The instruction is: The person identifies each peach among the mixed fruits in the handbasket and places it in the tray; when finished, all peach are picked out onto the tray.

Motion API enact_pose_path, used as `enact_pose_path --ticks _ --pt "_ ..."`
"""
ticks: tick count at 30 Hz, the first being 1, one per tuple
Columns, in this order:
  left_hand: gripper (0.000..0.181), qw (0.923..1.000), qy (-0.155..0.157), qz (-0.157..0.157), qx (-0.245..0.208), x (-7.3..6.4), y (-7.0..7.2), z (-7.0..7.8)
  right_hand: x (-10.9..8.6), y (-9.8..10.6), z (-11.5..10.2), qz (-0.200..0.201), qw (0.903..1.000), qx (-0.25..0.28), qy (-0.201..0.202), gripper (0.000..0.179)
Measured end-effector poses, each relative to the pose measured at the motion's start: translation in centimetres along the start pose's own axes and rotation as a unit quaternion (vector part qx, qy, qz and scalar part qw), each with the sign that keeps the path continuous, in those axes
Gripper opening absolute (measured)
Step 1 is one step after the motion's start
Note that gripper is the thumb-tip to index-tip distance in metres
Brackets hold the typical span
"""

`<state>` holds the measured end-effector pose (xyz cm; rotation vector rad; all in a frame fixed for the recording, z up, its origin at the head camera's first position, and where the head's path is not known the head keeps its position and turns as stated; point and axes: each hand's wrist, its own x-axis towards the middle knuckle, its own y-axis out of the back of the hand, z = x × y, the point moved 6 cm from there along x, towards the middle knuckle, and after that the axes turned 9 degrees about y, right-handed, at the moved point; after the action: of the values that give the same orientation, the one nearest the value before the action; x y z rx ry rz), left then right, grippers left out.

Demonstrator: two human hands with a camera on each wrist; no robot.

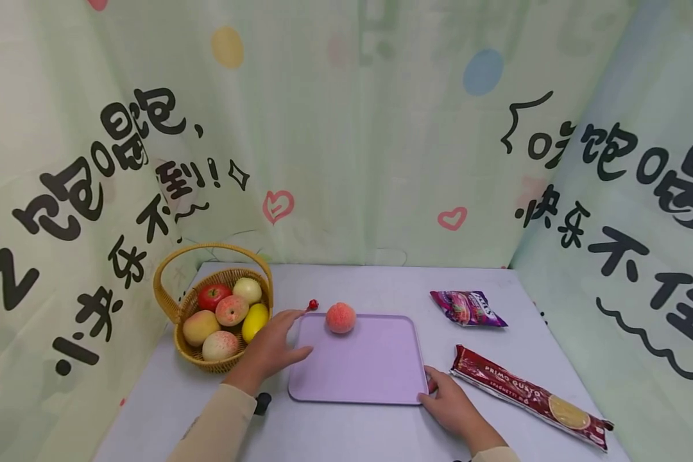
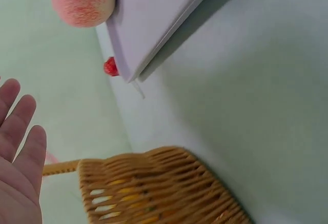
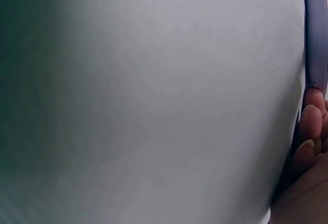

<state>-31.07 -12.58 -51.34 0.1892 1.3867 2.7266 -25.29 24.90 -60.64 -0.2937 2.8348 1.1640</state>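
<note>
A peach [image 1: 341, 318] sits at the far edge of a light purple tray [image 1: 360, 366]. My right hand [image 1: 453, 407] pinches the tray's near right corner, thumb at the rim; its curled fingers [image 3: 310, 124] show against the edge in the right wrist view. My left hand [image 1: 274, 346] is over the tray's left edge, thumb and fingers spread and holding nothing. Just beyond the far left corner lies a red lollipop [image 1: 313, 305]; in the left wrist view its pale stick passes beneath the tray corner.
A wicker basket [image 1: 176, 314] of several fruits, including a red apple [image 1: 212, 296] and a lemon [image 1: 255, 322], stands left. At right lie a purple snack bag [image 1: 468, 308] and a long red spaghetti pack [image 1: 531, 398]. Printed curtains [image 1: 369, 147] surround the table.
</note>
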Motion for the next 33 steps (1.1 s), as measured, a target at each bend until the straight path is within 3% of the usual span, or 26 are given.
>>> enact_pose_path --ticks 5,14,19,22,29,33 --pt "0.077 0.9994 -0.002 0.022 0.028 -0.8 1.2 -0.1 0.0 0.0 0.1 0.0 1.0 0.001 0.003 0.067" --pt "0.079 0.9986 -0.004 0.047 0.023 -1.9 3.1 -0.8 0.1 -0.2 0.3 -0.002 1.0 0.001 0.002 0.068" --pt "0.08 0.9971 -0.025 0.069 0.022 -2.3 4.1 -1.5 0.1 -0.2 0.3 0.0 1.0 -0.001 0.006 0.068" --pt "0.08 0.9963 -0.026 0.08 0.014 -2.5 4.6 -2.3 0.1 -0.1 0.3 0.001 1.0 -0.005 0.008 0.067" --pt "0.078 0.9948 0.008 0.101 -0.008 -2.9 5.6 -4.6 0.0 0.0 0.0 0.002 1.0 -0.006 0.005 0.067" --pt "0.08 0.9922 0.003 0.125 -0.009 -3.2 6.2 -5.7 0.0 0.0 0.0 0.002 1.0 -0.007 0.004 0.067"
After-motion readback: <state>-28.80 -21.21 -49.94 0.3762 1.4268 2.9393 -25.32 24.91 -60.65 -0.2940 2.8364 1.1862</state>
